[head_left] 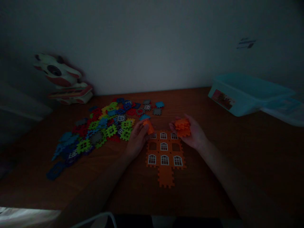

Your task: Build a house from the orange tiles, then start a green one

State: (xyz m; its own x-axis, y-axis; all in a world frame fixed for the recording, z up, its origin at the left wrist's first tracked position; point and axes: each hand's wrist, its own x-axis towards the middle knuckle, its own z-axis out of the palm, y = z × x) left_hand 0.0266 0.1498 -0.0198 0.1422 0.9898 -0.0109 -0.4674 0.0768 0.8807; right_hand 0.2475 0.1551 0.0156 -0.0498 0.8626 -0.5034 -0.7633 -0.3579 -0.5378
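Between the fingers and thumb of my left hand (137, 136) is an orange interlocking tile (148, 127), held tilted. My right hand (195, 133) cups a small stack of orange tiles (182, 126), palm turned up. Below both hands an orange panel (164, 152) of joined tiles lies flat on the table. Most of its tiles carry white arched window frames, while two in the middle row show plain openings. One solid orange tile (166, 176) sticks out from the panel's near edge. My hands partly cover the panel's far corners.
Loose colourful tiles (102, 126) are heaped on the left of the wooden table (204, 190). A few grey and blue tiles (157, 111) lie at the back. A turquoise bin (247, 95) stands back right, and a cow-shaped toy (64, 77) back left.
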